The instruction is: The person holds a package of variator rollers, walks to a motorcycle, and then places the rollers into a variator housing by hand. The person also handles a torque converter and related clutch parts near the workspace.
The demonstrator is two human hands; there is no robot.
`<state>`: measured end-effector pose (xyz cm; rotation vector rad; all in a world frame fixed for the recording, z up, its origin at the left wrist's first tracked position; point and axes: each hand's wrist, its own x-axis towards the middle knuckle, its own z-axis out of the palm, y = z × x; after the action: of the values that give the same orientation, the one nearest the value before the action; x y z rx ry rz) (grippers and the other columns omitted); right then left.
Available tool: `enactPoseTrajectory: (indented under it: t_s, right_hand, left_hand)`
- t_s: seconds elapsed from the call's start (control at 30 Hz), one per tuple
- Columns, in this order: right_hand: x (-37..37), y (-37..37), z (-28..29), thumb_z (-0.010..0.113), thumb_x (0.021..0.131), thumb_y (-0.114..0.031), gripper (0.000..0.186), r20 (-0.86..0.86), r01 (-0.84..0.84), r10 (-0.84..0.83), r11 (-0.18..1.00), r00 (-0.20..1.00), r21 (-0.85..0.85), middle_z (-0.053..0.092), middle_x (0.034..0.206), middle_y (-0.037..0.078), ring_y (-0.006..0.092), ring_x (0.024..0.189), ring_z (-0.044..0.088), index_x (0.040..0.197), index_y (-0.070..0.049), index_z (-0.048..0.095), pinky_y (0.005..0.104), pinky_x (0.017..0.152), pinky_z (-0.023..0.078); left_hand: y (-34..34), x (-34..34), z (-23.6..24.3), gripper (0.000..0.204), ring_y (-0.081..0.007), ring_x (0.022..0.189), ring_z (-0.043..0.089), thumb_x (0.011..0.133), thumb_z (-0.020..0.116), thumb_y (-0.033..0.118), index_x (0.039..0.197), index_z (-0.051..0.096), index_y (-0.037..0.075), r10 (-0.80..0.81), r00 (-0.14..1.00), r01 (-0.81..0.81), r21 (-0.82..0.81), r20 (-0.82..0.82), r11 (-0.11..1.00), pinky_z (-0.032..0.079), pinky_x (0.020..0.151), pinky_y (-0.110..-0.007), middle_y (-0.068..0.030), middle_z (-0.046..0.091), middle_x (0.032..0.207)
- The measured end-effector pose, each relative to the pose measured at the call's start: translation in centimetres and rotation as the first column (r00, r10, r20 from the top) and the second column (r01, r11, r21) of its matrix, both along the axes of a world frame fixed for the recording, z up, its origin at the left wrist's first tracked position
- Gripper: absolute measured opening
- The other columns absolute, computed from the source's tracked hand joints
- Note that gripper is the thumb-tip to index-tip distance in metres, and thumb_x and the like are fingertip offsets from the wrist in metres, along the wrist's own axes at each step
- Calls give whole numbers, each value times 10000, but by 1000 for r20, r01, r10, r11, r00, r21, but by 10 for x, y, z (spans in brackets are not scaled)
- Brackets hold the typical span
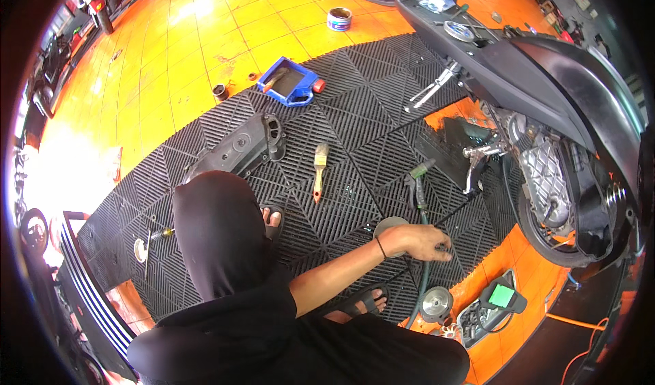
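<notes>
My left arm reaches across to the right, a dark band at its wrist. My left hand (424, 242) hovers over the black ribbed mat with fingers loosely bent and apart; I see nothing in it. Beneath it runs a green hose (424, 276), which ends in a spray nozzle (418, 180) farther off. A round grey dish (390, 226) is partly covered by the wrist. Nearer lies a round metal pulley (436, 303). A paintbrush (319, 173) with a wooden handle rests left of the nozzle. My right hand is not visible.
A scooter (546, 173) with exposed engine casing stands at right. Black engine cover (235, 145), cut-open blue jug (288, 80) and tin (339, 20) lie farther off. A tray (475, 325) of parts sits near right. My dark-clothed knee (218, 235) blocks part of the mat.
</notes>
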<state>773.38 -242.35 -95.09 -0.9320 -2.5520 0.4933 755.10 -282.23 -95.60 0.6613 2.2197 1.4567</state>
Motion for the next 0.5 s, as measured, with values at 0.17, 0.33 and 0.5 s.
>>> enactPoseTrajectory:
  t_s: [0.17, 0.33, 0.5]
  right_hand:
    - [6, -52, 24, 774, 870, -217, 444, -50, -56, 54, 998, 997, -39, 648, 1093, 179, 296, 963, 655, 1165, 32, 555, 416, 853, 525]
    - [-11, -114, 41, 776, 869, -220, 416, -83, -106, 96, 986, 992, -125, 663, 1059, 174, 296, 937, 663, 1134, 29, 573, 422, 839, 528]
    - [-40, -167, 25, 778, 869, -223, 389, -34, -217, 216, 941, 976, -258, 678, 1025, 168, 296, 911, 671, 1103, 26, 590, 428, 825, 531]
  left_hand:
    - [-22, -3, -2, 569, -418, 1142, 621, 974, 578, 429, 1295, 591, -41, 104, 994, -104, 1, -30, 995, 475, 1017, -461, -275, 657, 1197]
    - [-65, -15, 13, 541, -394, 1172, 621, 985, 573, 410, 1288, 594, -38, 214, 975, -203, 167, -54, 965, 475, 1023, -448, -272, 651, 1224]
    - [-117, -45, 52, 461, -347, 1124, 663, 984, 602, 349, 1239, 627, -35, 338, 936, -298, 290, -95, 909, 516, 969, -423, -240, 690, 1167]
